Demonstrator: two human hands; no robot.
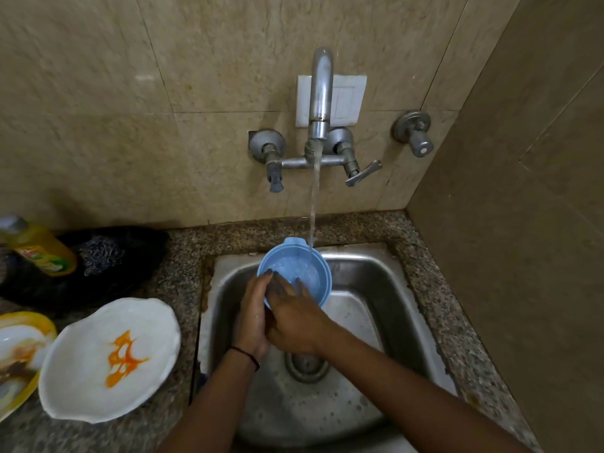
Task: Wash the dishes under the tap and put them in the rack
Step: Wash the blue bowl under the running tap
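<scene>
From the head view, water is running from the tap (322,93) in a thin stream onto the far rim of a blue bowl (294,269), which is being held over the steel sink (369,273), above the basin floor; the left hand (253,317) is cupping the bowl's near left side, thumb on the rim, so it is holding the bowl; the right hand (294,318) is lying across the near edge with its fingers (299,284) spread flat inside, seemingly rubbing the inner wall rather than gripping. The step in hand looks like rinsing this bowl, and it seems partway done, since water is pooling inside. On the counter to the left a white plate (108,361) smeared with orange sauce is waiting, and beside it, at the picture's edge, a yellow-rimmed dish (19,351), also dirty; a soap bottle (39,250) and a scrubber (101,256) are lying behind them. No rack is showing anywhere here; the next move probably calls for tipping the water out and carrying the bowl to a rack out of sight.
</scene>
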